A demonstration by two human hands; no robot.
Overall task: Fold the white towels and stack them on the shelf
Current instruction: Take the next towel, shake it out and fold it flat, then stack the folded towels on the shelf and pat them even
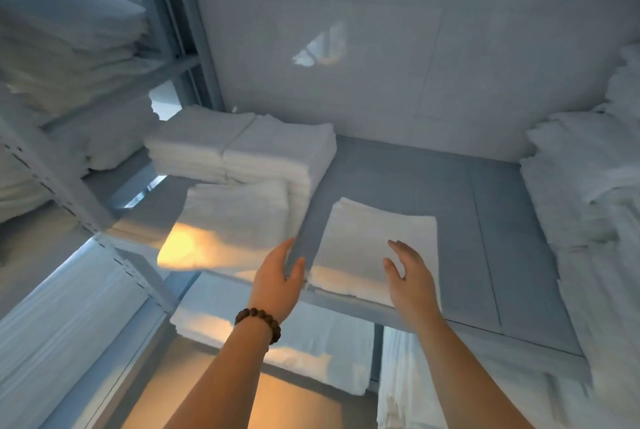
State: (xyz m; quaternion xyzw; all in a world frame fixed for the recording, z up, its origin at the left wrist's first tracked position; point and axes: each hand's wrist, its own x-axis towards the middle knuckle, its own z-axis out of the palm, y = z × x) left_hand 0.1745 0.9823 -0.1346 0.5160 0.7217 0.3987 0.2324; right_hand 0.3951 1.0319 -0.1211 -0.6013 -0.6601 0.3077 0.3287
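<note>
- At shelf (485, 221) front edge: L hand (277, 276) & R hand (410, 278), both w/ fingers slack and apart, gripping nothing.
- Folded towel (374, 245) flat on shelf between them, near edge along front lip, sides running front-to-back; approx. square, long axis unclear.
- Towel stacks (242, 151) at shelf's left, loose pile (588, 186) at its right.

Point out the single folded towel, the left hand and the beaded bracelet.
single folded towel (370, 245), head view, top face
left hand (276, 279), head view, back of hand
beaded bracelet (257, 313), head view, beads at wrist

Brown bead bracelet (258, 324); grey wall (398, 58) with a bright patch (320, 52).
</note>
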